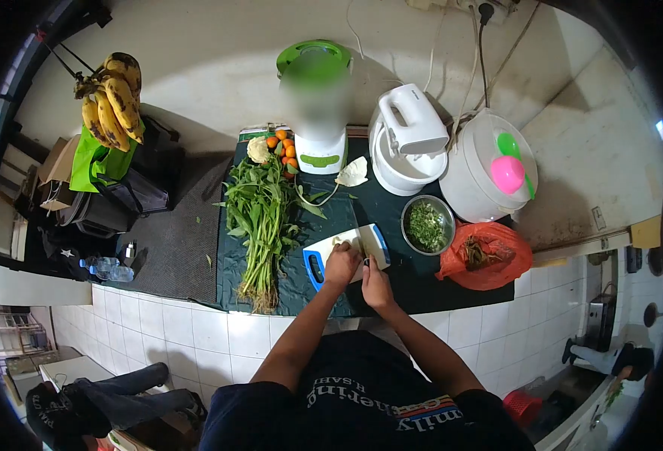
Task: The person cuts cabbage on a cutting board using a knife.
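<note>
A white cutting board (322, 252) with blue ends lies near the front edge of the dark-covered table. On it, my left hand (341, 264) is closed, its fingers pressed down on something small and pale that they mostly hide. My right hand (376, 287), just beside it, grips the dark handle of a knife (358, 223). The blade points away from me across the board, close to the left fingertips. To the right of the board stands a metal bowl (427, 225) of chopped greens (426, 226).
Leafy greens (260, 218) with roots lie left, below tomatoes (290, 152) and cauliflower (258, 149). Behind are a green-white blender (320, 143), stand mixer (414, 124) and white tub (470, 169). A red plastic bag (508, 259) sits right. Bananas (115, 105) hang left. Two other people are nearby.
</note>
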The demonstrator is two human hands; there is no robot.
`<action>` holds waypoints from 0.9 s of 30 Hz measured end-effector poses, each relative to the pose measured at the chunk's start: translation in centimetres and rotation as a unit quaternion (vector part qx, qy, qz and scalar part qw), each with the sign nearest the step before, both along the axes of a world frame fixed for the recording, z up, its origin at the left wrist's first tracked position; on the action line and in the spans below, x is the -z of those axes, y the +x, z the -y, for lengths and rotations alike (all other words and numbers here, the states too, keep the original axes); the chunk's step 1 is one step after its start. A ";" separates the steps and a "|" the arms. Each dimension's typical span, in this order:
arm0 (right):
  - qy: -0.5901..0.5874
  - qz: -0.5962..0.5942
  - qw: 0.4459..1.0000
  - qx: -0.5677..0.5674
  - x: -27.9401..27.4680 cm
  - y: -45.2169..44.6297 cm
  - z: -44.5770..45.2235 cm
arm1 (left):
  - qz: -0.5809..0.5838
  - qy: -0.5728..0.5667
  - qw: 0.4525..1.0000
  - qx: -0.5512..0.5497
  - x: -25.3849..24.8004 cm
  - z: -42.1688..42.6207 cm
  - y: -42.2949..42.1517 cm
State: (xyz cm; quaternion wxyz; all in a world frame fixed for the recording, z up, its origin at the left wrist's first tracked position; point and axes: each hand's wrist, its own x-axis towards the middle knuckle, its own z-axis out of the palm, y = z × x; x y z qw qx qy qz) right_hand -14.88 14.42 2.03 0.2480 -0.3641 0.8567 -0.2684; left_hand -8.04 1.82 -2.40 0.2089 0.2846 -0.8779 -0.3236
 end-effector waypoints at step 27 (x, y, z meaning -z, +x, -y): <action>-0.135 -0.065 0.988 -0.043 2.3 1.6 -2.9 | 0.130 -0.198 0.969 0.071 0.1 -1.1 2.0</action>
